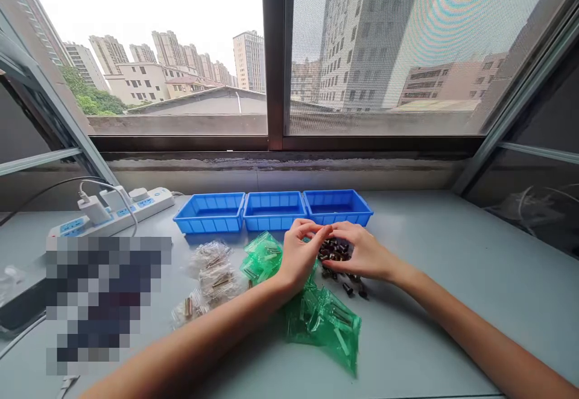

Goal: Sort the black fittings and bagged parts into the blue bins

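Note:
My left hand [301, 257] is above the green packets, its thumb and fingers drawn together; whatever is between them, if anything, cannot be made out. My right hand [362, 251] arches over a pile of small black fasteners [335, 248], thumb spread away from its fingers. The fingertips of both hands meet or nearly meet above this pile. A few loose black pieces [347, 289] lie in front of it. Green plastic packets [323, 320] with slim parts inside lie under and in front of my left wrist. Another green packet [262, 254] is left of that hand.
Clear plastic packets of metal pins [219, 275] lie left of the green ones. Three blue bins [274, 223] stand in a row behind my hands. A white power strip [113, 215] with plugs and cables is at left, near a blurred-out patch [108, 296]. A window [275, 55] rises behind.

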Demonstrator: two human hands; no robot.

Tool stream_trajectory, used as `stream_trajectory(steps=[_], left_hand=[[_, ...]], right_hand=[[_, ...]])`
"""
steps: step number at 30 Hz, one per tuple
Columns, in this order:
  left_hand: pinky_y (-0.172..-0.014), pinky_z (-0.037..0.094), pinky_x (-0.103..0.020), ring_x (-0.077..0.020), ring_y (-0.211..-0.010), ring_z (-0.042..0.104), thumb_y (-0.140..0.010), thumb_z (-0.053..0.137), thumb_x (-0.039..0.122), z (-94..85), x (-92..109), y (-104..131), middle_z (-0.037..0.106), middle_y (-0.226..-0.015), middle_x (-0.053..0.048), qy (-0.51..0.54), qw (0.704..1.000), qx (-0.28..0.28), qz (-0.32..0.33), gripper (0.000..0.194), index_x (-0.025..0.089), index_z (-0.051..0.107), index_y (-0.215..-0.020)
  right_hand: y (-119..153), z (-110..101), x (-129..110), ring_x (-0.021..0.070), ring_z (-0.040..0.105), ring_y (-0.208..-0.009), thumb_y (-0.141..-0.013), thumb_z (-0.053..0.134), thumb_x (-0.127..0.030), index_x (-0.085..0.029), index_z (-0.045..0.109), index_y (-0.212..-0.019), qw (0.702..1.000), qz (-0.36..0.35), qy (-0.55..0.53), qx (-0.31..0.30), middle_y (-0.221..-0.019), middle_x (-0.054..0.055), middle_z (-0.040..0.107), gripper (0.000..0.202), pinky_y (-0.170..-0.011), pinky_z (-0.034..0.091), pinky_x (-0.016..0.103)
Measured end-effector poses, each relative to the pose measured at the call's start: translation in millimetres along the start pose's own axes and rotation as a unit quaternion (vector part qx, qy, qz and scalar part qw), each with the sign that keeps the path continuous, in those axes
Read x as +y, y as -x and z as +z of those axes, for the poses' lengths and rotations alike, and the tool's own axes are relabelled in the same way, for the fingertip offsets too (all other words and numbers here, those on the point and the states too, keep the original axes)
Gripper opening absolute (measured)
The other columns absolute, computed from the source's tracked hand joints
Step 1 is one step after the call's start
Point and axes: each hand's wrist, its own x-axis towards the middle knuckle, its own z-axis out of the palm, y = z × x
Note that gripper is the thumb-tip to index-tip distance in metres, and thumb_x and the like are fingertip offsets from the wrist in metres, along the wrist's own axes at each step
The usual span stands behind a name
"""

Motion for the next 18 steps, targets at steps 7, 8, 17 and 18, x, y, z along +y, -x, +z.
stream_trajectory(steps=[7,8,17,18], left_hand=[[-0.061,0.045,-0.024,-0.0123,-0.066,0.055,-0.074,0.061,0.05,-0.2,1.7,-0.1,0.057,-0.075,-0.004,0.012,1.0,0.004,0.01,0.035,0.018,0.072,-0.064],[-0.061,0.045,-0.024,-0.0123,-0.066,0.055,-0.073,0.061,0.051,-0.1,1.8,-0.1,0.058,-0.075,-0.004,0.014,1.0,0.004,0.007,0.036,0.018,0.071,-0.062],[-0.057,0.041,-0.022,-0.0076,-0.06,0.047,-0.066,0.07,0.043,2.0,0.6,0.6,0.053,-0.078,-0.001,0.013,1.0,0.0,-0.026,0.027,0.016,0.07,-0.063],[-0.057,0.041,-0.022,-0.0076,-0.06,0.047,-0.066,0.071,0.041,1.8,1.2,1.2,0.053,-0.077,-0.001,0.009,1.0,-0.002,-0.028,0.025,0.016,0.07,-0.063]], right_hand=[[2.1,0.3,0.4,0.0292,0.055,-0.111,-0.062,0.075,-0.035,-0.027,0.069,-0.098,0.999,-0.038,-0.019,-0.014,-0.114,0.007,0.064,0.037,-0.093,0.041,0.045],[1.8,0.4,0.6,0.0288,0.055,-0.109,-0.064,0.075,-0.035,-0.027,0.07,-0.097,0.999,-0.042,-0.021,-0.014,-0.112,0.007,0.065,0.034,-0.092,0.041,0.044],[-2.4,4.5,2.7,0.0205,0.062,-0.085,-0.077,0.065,-0.031,-0.024,0.071,-0.078,0.995,-0.084,-0.049,0.008,-0.089,0.003,0.071,0.009,-0.076,0.046,0.035],[-2.2,5.0,2.2,0.02,0.062,-0.082,-0.078,0.065,-0.031,-0.024,0.07,-0.077,0.995,-0.082,-0.048,0.012,-0.086,0.003,0.071,0.009,-0.074,0.046,0.035]])
